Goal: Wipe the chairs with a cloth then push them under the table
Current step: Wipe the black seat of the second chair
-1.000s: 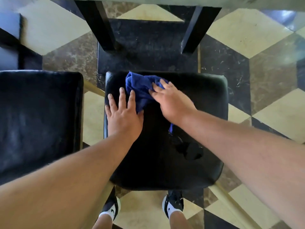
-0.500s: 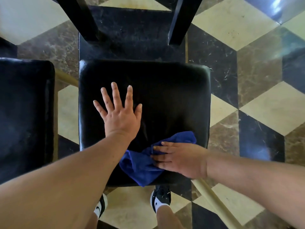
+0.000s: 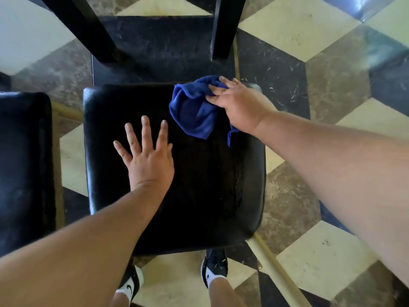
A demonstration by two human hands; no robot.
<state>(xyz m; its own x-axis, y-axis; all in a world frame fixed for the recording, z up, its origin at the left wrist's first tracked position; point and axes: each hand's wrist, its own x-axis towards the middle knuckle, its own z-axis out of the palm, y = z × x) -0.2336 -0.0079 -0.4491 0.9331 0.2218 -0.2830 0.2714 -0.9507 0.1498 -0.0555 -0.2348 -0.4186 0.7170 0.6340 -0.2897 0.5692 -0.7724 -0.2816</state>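
A black padded chair seat [image 3: 199, 191] fills the middle of the view, seen from above. My right hand [image 3: 236, 105] presses a crumpled blue cloth [image 3: 194, 111] onto the seat's far right corner, with the cloth partly over the far edge. My left hand [image 3: 148, 160] lies flat on the left half of the seat, fingers spread, holding nothing. A second black chair seat [image 3: 24, 165] stands close by on the left.
Two black legs [image 3: 88, 27] [image 3: 225, 25] rise beyond the seat at the top. The floor [image 3: 321, 36] is patterned in cream, brown and black tiles. My feet in black-and-white shoes [image 3: 214, 267] stand just under the seat's near edge.
My right hand has swept the blue cloth from the seat's near edge up to its far right corner. The left hand stays flat on the seat.
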